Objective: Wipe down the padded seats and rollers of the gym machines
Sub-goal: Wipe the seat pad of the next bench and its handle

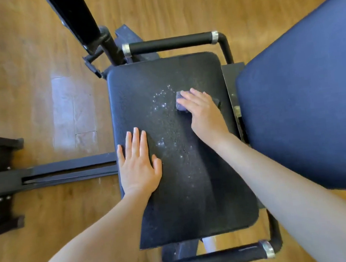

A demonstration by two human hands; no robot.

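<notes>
Seat pad (182,195), black, sat mid-frame beside the blue backrest (308,103), wet droplets (162,101) across it. Left hand (138,167) lay flat on the pad, fingers straight. Right hand (201,110) pressed a purple cloth (181,106) down, fingers extended.

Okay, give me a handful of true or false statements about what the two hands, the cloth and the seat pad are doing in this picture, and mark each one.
1. The right hand presses a cloth onto the black seat pad. True.
2. The left hand holds a spray bottle. False: it lies flat on the seat pad with straight fingers and holds nothing.
3. Wet droplets lie on the pad, left of the cloth. True.
4. The cloth is on the blue backrest. False: it is on the black seat pad; the backrest is untouched.
5. The floor is grey carpet. False: it is wood-look boards.
</notes>
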